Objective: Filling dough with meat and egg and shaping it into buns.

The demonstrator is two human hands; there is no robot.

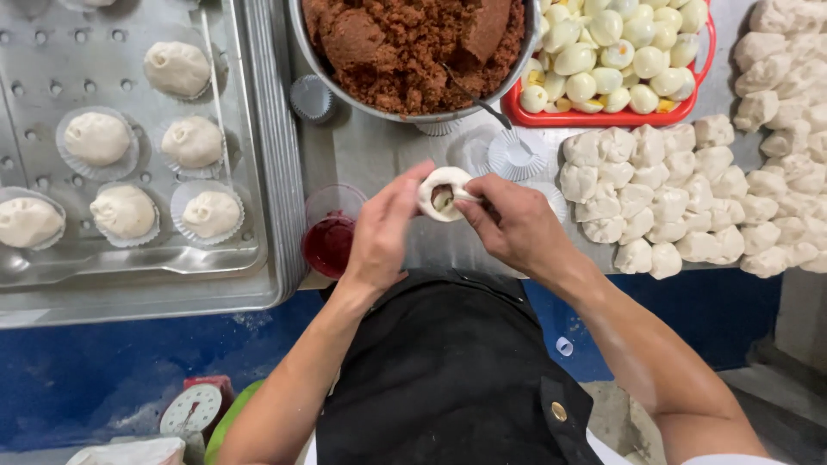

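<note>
Fingertips of both hands pinch the rim of a dough bun (pixel 442 195), filling showing in its open top. The left hand (pixel 383 231) cups it from one side; the right hand (pixel 515 226) closes on the other. It hovers above the metal table (pixel 379 151), between a red-liquid cup (pixel 331 234) and paper liners (pixel 517 155). Beyond sit the brown filling bowl (pixel 413 43) and dough lumps (pixel 655 198); filled buns rest on the tray (pixel 258 172).

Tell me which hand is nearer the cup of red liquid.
Left. The left hand is just right of the red cup, almost touching it; the right hand is farther right, past the dough bun.
</note>
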